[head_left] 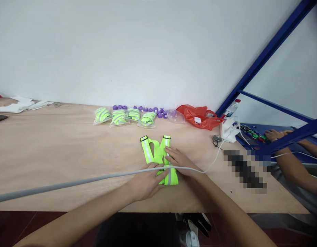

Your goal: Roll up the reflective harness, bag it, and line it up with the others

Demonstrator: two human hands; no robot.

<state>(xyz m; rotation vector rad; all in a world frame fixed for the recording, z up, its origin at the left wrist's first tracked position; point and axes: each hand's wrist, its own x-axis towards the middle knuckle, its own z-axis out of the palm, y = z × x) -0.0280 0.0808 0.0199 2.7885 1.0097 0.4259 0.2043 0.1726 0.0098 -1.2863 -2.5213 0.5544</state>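
A neon yellow-green reflective strap harness point(149, 154) with silver stripes and black buckles lies on the wooden table before me, its straps partly folded. My left hand point(148, 181) rests on its lower left part, fingers stretched across the strap. Flat on the right side of the harness lies my right hand point(180, 161), its fingers extended over the upright strap. A white cable point(117, 174) crosses the view in front of both hands. Part of the harness is hidden under my hands.
Behind are several bagged strap bundles point(118, 117), purple rolls point(160, 114) and a red plastic bag point(199, 116). A white power strip point(229, 130) and bottle point(232, 109) stand right, by a blue frame point(266, 44). Another person's hands point(273, 134) work beyond it. White pieces point(19, 104) lie left.
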